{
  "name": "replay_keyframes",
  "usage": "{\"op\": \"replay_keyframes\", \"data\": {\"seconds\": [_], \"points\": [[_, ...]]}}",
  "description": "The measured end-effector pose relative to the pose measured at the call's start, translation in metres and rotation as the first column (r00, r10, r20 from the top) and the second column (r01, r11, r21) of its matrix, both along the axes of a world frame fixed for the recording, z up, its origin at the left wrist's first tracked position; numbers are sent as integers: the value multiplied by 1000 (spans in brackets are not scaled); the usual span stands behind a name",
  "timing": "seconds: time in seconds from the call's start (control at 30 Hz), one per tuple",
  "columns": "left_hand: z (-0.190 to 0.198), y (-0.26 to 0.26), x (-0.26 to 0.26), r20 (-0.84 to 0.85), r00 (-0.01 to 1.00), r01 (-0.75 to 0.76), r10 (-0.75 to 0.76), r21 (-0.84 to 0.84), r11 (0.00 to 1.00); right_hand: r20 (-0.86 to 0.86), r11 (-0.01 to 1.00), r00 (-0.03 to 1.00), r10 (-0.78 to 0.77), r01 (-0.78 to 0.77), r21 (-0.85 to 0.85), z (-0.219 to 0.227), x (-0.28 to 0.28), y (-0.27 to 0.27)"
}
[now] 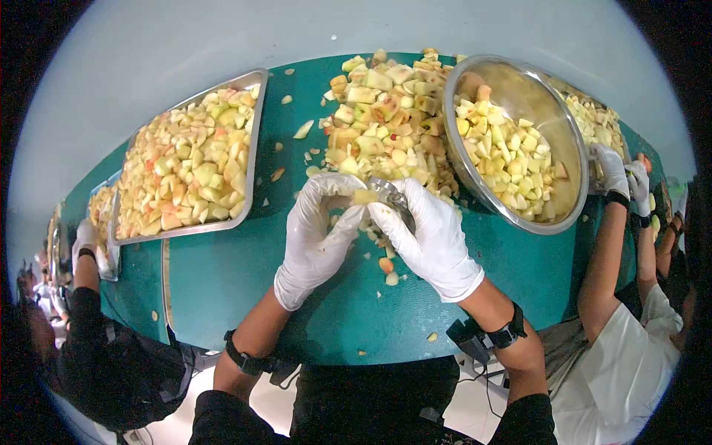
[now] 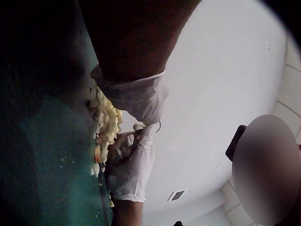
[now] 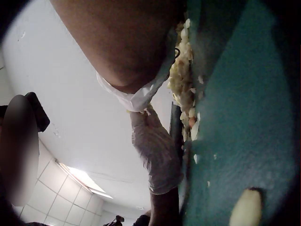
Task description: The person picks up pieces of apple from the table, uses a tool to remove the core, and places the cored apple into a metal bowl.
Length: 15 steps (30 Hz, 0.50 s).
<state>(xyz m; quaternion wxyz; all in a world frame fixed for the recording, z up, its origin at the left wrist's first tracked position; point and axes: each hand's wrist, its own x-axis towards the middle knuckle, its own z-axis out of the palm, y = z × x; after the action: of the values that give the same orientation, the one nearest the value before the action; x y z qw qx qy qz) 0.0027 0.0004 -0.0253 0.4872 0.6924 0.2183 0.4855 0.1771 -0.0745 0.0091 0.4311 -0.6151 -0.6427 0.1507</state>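
Both hands, in thin white gloves, meet in front of the chopped fruit in the head view. My left hand (image 1: pixel 317 236) pinches a small yellowish fruit piece (image 1: pixel 363 196) between thumb and fingers. Against it, my right hand (image 1: pixel 437 245) grips a shiny metal tool (image 1: pixel 389 194), curved and partly hidden by the fingers; its exact kind I cannot tell. Just beyond the hands lies a heap of pale apple-like chunks (image 1: pixel 378 111), some with greenish peel. In the left wrist view, a thin metal loop (image 2: pixel 159 126) shows by the fingertips.
A metal tray (image 1: pixel 256 148) heaped with cut fruit stands at left. A tilted steel bowl (image 1: pixel 454 141) of smaller chunks is right of the heap. Scraps dot the green table (image 1: pixel 222 282). Gloved hands of other people (image 1: pixel 612 170) work at the right; another person (image 1: pixel 111 348) is at left.
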Motion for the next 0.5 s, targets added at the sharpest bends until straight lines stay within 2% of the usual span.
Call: {"op": "replay_keyframes", "data": {"seconds": [0.2, 0.5], "points": [[-1, -5, 1, 77, 997, 28, -18, -128, 991, 37, 1000, 999, 8, -8, 4, -5, 3, 1], [1, -6, 1, 74, 997, 29, -19, -134, 990, 67, 999, 998, 6, -9, 43, -5, 1, 2]]}}
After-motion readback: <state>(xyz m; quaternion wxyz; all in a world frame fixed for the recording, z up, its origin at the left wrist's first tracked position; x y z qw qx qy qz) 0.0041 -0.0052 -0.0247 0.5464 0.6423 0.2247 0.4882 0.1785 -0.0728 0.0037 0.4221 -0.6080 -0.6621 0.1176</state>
